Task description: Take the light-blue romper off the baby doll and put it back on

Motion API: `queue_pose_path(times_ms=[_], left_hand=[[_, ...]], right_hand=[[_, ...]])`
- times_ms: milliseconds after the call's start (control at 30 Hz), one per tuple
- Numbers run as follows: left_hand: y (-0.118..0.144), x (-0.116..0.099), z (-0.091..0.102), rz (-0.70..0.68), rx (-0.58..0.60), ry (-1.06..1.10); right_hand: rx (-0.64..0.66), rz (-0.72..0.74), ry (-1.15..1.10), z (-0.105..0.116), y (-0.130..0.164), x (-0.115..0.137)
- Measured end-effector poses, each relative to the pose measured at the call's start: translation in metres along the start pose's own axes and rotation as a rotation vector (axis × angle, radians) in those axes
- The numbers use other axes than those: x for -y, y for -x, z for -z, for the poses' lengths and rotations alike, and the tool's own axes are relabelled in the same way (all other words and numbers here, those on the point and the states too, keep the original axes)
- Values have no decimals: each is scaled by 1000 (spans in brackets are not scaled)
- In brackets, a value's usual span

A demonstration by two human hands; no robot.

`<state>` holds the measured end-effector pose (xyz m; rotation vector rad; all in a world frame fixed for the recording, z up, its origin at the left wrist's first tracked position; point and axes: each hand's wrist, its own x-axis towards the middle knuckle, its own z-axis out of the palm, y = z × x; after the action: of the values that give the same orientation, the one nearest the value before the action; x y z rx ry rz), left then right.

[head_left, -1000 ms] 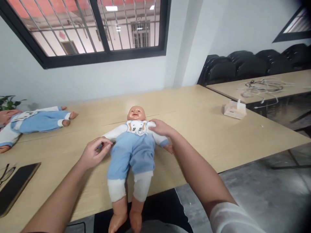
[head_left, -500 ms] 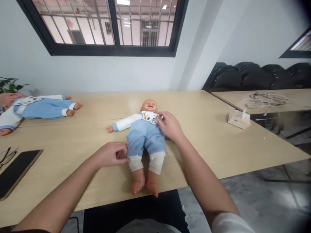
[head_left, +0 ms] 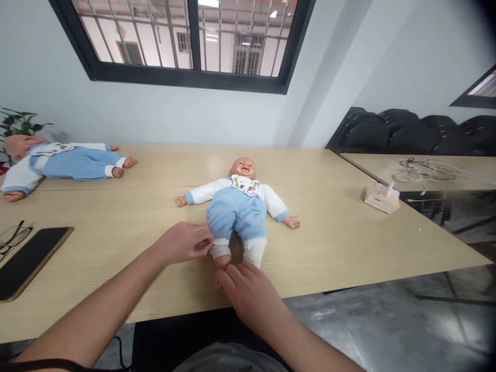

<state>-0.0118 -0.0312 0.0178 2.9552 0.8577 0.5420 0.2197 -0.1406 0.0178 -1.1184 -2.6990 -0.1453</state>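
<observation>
A baby doll (head_left: 237, 206) in light blue trousers and a white-sleeved top lies on its back, feet toward me. Its arms are spread, and an elephant face decorates its chest. My left hand (head_left: 189, 242) is closed with fingers pinched at the trouser cuff of the leg on the left. Over the doll's lower legs and feet lies my right hand (head_left: 248, 292), its fingers curled round the ankle on the left. That hand hides most of both feet.
A second, similar doll (head_left: 77, 161) lies at the far left by a plant (head_left: 19, 123). Nearer are glasses (head_left: 15, 236) and a black phone (head_left: 34, 258). A tissue box (head_left: 382, 198) stands at right; cables (head_left: 430, 169) lie on another table.
My right hand has left the doll's chest and come down to its ankles, uncovering the arm on the right. My left hand stays by the cuff. The view has shifted slightly left.
</observation>
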Motion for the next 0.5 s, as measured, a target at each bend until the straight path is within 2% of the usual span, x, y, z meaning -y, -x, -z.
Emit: queue_pose_path(times_ms=[133, 200, 300, 367, 500], left_hand=[[-1, -19, -4, -180, -110, -142], [1, -19, -1, -200, -156, -88], [3, -8, 7, -74, -139, 61], [4, -1, 8, 41, -145, 83], [0, 0, -1, 168, -259, 30]], right_hand=[[-69, -114, -107, -8, 0, -8], [-119, -185, -208, -11, 5, -8], [-233, -324, -438, -10, 12, -4], [-306, -392, -569, -7, 14, -1], [-360, -411, -675, -5, 11, 4]])
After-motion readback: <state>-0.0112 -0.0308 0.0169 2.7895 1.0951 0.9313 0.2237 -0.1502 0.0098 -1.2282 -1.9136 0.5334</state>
